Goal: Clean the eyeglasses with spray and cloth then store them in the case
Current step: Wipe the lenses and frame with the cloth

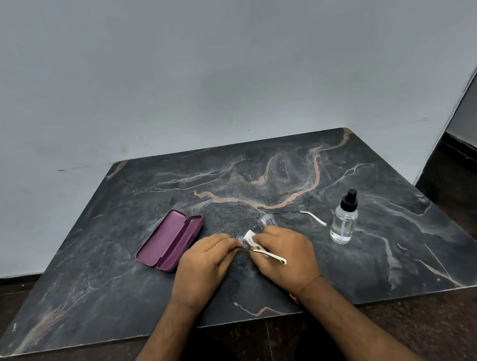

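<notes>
The eyeglasses (268, 222) are held just above the dark marble table (259, 179), their cream-tipped arms spread out. One arm lies across my right hand; the other points toward the bottle. My left hand (206, 262) pinches the near lens at its left edge. My right hand (285, 251) presses a small white cloth (248, 239) onto that same lens. An open purple case (170, 239) lies on the table left of my hands. A clear spray bottle (344, 219) with a black nozzle stands upright to the right.
A pale wall rises behind the table. Dark floor runs along the near edge and the right side.
</notes>
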Demonstrator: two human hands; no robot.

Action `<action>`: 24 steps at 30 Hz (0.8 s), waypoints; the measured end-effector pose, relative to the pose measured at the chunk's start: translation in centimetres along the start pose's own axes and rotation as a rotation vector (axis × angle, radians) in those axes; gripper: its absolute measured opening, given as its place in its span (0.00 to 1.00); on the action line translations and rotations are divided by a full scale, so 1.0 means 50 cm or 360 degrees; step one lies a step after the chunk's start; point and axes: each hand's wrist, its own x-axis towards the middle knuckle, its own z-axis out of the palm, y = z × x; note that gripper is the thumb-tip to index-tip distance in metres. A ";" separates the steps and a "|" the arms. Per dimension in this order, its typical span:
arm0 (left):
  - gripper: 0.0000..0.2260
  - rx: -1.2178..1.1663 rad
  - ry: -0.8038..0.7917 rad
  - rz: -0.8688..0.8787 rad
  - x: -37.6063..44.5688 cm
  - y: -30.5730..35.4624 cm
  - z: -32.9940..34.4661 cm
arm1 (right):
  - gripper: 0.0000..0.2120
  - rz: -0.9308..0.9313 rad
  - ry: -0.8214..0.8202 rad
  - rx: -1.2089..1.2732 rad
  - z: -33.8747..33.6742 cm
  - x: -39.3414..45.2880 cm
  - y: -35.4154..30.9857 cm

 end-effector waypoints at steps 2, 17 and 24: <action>0.06 -0.0004 0.0010 -0.0010 0.001 0.001 -0.001 | 0.12 0.0037 0.0036 -0.0001 0.004 0.001 0.002; 0.04 -0.0023 0.0024 -0.0091 0.002 0.002 -0.003 | 0.09 -0.0045 -0.0100 0.0061 -0.001 -0.002 -0.007; 0.05 -0.0010 0.0038 -0.0086 0.002 0.000 -0.001 | 0.12 0.0094 -0.0093 0.0018 0.001 0.004 -0.007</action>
